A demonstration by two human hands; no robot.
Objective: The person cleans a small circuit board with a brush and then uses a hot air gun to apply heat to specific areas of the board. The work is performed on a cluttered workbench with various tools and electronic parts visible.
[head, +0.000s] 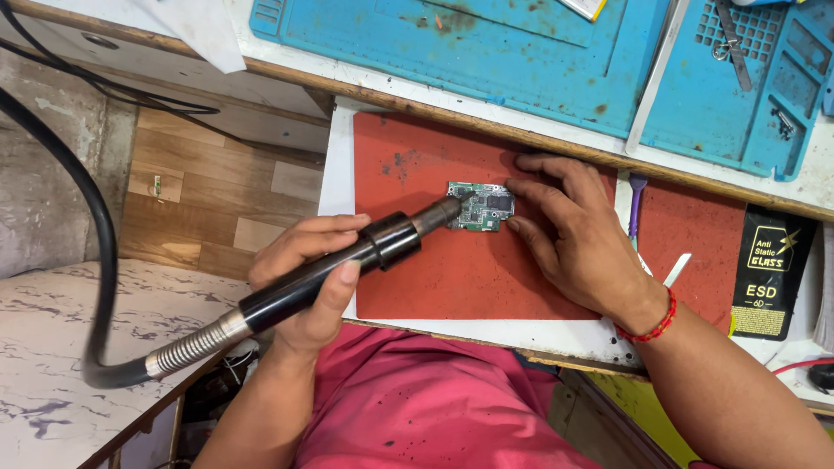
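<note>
Both hands are at work, apart from each other, over a small green rectangular circuit board (480,207). Left hand (304,278) is wrapped tight around a black cylindrical hot-air handpiece (347,265), whose grey metal nozzle tip rests over the board's left edge. Right hand (573,234) lies flat with fingers spread, and its fingertips (514,185) press against the board's right edge; it grips nothing. A red thread band (653,328) circles that wrist.

The board lies near the upper middle of a red rectangular rubber mat (434,278) on the white tabletop (339,174). From the handpiece's rear a ribbed silver spring sleeve (187,346) leads into a thick black hose (95,226) that curves up the left side. Just right of the right hand lie a purple-handled thin tool (636,204) and a black flat packet with yellow print (771,274). Beyond the red mat, along the far edge, sit two blue silicone work mats (486,43) with a pair of metal tweezers (734,43) on the right one.
</note>
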